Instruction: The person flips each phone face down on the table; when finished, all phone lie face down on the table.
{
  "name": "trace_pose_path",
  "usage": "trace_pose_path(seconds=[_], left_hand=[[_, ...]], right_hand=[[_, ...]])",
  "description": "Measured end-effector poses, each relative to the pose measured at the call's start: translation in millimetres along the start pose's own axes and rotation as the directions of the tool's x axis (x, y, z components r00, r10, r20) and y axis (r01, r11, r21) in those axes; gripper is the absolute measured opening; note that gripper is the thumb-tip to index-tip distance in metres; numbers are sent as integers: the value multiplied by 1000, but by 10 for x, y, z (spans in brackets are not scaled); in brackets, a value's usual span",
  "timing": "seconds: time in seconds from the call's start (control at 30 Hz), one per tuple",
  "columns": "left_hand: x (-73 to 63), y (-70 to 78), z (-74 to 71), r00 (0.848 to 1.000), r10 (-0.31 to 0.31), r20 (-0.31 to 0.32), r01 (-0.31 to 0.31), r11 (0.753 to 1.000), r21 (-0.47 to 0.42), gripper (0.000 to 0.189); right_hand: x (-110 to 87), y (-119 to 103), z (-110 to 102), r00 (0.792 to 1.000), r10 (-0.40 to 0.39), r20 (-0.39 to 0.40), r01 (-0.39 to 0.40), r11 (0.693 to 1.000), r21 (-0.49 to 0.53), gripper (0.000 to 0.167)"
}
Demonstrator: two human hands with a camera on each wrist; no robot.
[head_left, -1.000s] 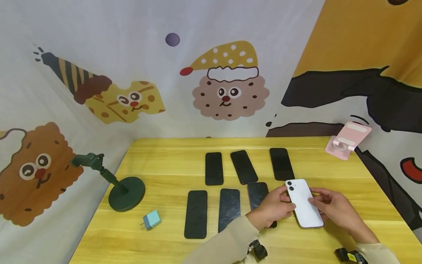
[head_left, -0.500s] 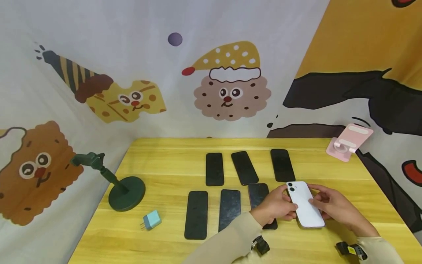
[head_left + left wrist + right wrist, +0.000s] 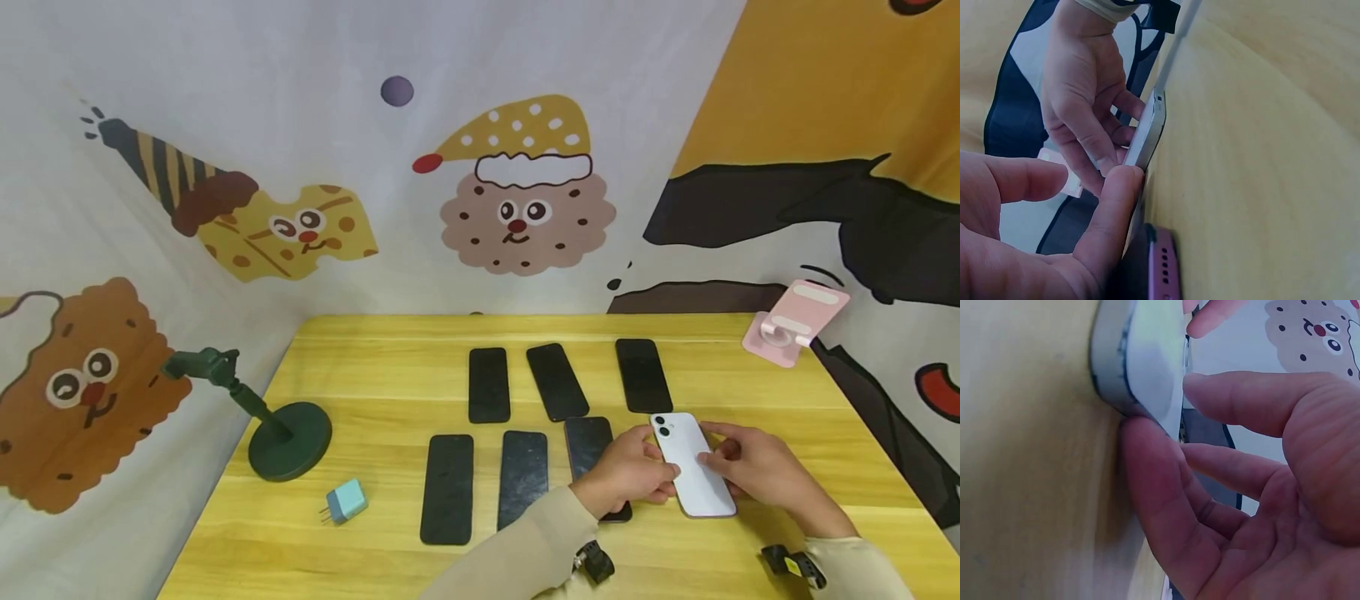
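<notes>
White phone (image 3: 693, 482) | smooth flat back, rounded corners | wood-grain tabletop (image 3: 360, 558) beneath

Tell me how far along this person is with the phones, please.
Looks done: six dark phones lie in two rough rows, three in each. In hand: the left hand and right hand hold a white phone, camera side up, at the right of the nearer row. Probably left: setting it down and letting go. Neither the green stand nor the pink stand holds a phone.
</notes>
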State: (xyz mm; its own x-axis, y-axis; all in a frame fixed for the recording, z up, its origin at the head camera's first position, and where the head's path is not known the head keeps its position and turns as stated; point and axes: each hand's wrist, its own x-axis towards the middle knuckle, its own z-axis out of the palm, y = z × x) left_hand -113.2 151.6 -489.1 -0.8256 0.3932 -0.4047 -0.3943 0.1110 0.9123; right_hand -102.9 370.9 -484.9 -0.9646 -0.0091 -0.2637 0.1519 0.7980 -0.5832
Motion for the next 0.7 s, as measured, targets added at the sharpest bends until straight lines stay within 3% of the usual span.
trace_pose_path(seconds=[0.2,0.33,0.5,0.7], left_hand=[[-48,29,-123,1000,-8,23,8,1000,-8,57],[-79,26,-238,999,39,35,-38,999,-30,51],[-121,3,-386,995,97,31,-95,994,-51,44],[-242,29,-614,986,165,19,-166,982,91,43]], right_hand=[[34,-57,-6,1000,2,-19,-4,996,-84,68],[26,-175,4,996,-56,-69,44,986,-162,69],[16,-352,80,980,-162,-115,142,975,-170,58],[32,-539,190,957,-254,-143,239,965,-111,48]])
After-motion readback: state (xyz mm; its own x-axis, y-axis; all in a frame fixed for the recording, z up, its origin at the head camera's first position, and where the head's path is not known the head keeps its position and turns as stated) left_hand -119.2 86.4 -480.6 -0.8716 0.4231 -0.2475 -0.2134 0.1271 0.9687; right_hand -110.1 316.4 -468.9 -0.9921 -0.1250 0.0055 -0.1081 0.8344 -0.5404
